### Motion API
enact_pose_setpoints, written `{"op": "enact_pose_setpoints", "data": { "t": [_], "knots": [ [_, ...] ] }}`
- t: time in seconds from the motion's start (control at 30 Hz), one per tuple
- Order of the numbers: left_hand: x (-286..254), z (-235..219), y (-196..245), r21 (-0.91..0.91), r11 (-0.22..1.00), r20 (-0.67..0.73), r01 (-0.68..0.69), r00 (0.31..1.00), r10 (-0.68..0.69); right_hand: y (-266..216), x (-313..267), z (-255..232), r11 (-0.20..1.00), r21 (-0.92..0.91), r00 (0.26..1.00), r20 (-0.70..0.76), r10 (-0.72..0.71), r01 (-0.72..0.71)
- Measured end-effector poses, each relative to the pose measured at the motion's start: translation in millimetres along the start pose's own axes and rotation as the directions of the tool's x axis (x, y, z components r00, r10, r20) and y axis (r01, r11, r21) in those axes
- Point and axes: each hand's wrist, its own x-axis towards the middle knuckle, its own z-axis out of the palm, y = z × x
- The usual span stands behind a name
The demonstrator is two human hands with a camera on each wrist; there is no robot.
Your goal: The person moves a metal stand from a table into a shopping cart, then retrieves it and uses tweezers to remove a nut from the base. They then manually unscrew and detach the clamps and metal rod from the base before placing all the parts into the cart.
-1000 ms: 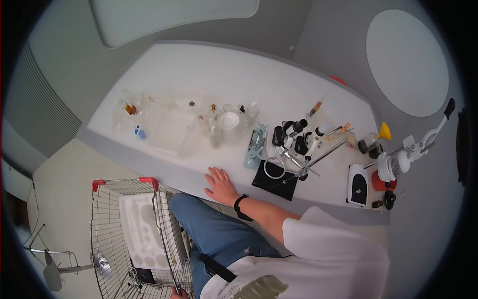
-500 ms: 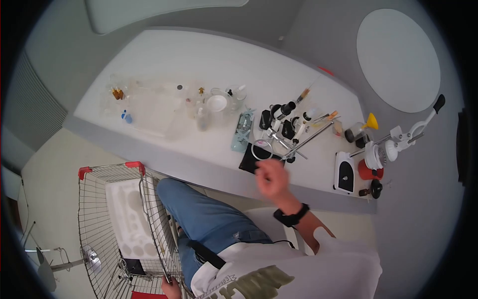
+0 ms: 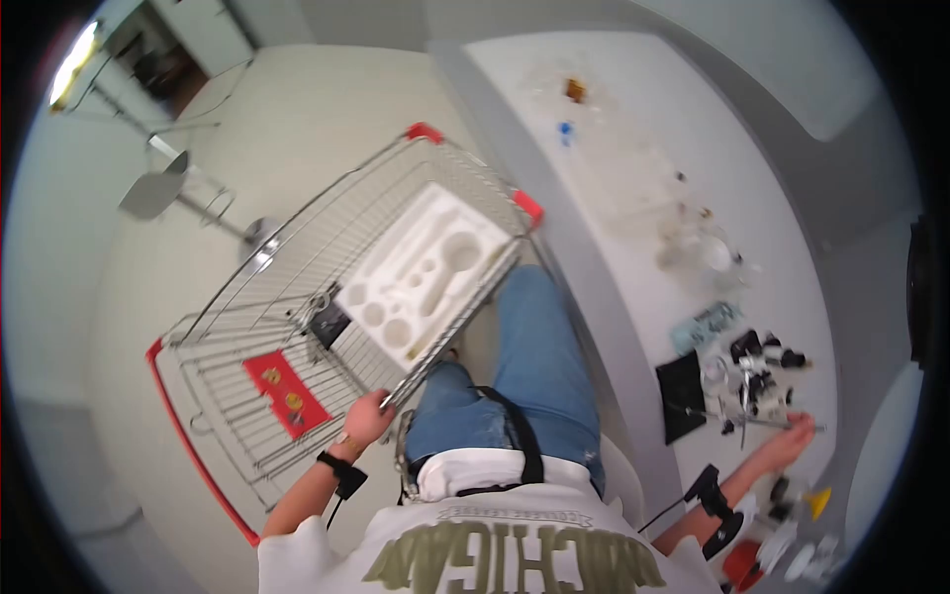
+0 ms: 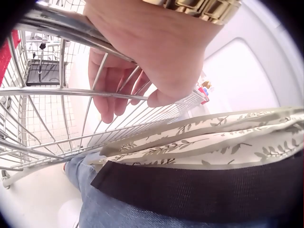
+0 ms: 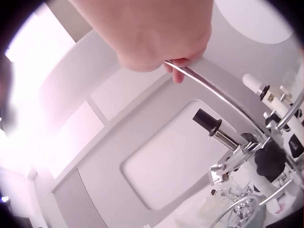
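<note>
My right hand (image 3: 787,447) grips the upper part of a retort stand's metal rod (image 5: 216,92). The stand's flat black base (image 3: 681,396) rests on the white table, and a ring (image 3: 714,370) is clamped low on the rod. Behind the rod is a microscope (image 5: 207,122) with a black eyepiece. At the shopping cart (image 3: 341,188), my left hand (image 3: 368,416) holds the side rail, its fingers hooked over the wire rim in the left wrist view. A white foam tray (image 3: 442,205) with shaped hollows lies inside the cart.
A teal packet (image 3: 705,327) and glassware (image 3: 708,247) lie along the table (image 3: 618,64). A yellow funnel (image 3: 818,503) and a red-based device (image 3: 744,564) stand by my right forearm. The cart also holds a red card (image 3: 287,396) and another black-based stand (image 3: 330,325).
My right hand has left the table's front edge, risen across the black base and taken hold of the rod. The head view has swung left toward the cart. My left hand stays on the cart.
</note>
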Motion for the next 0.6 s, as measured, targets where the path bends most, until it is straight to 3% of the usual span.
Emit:
{"op": "enact_pose_setpoints", "data": {
  "t": [0.07,0.1,0.13,0.2,0.3,0.37,0.43,0.5,0.6],
  "knots": [
    [7,-2,9,-0.053,0.998,0.104,0.036,0.994,-0.030,10,0,18,0.998,0.063,1.000,0.008,0.008,-0.009],
    [8,5,2,-0.003,1.000,0.052,0.000,0.999,0.000,30,9,9,0.997,0.081,0.999,-0.040,0.023,-0.020],
    [9,10,0,-0.023,0.999,0.057,0.032,0.998,-0.031,60,19,9,0.981,0.155,0.994,-0.020,-0.111,0.113],
    [12,20,-15,-0.003,0.997,0.004,-0.074,0.997,0.074,81,24,16,0.946,0.239,0.976,-0.072,-0.206,0.218],
    [15,19,-13,-0.073,0.997,0.084,-0.015,0.996,0.021,-4,-5,8,0.980,0.182,0.994,-0.093,-0.057,0.073],
    [20,27,-21,-0.092,0.994,0.103,-0.066,0.992,0.075,-26,-13,4,0.948,0.311,0.997,-0.052,-0.052,0.066],
    [19,22,-15,-0.137,0.990,0.138,0.025,0.990,-0.006,-16,-15,4,0.938,0.339,0.997,-0.041,-0.066,0.075],
    [22,30,-29,-0.133,0.989,0.085,-0.066,0.993,0.077,-16,-16,2,0.935,0.348,0.997,-0.033,-0.064,0.071],
    [22,30,-29,-0.163,0.986,0.136,-0.038,0.989,0.061,-18,-18,-1,0.921,0.381,0.997,-0.036,-0.073,0.081]
  ]
}}
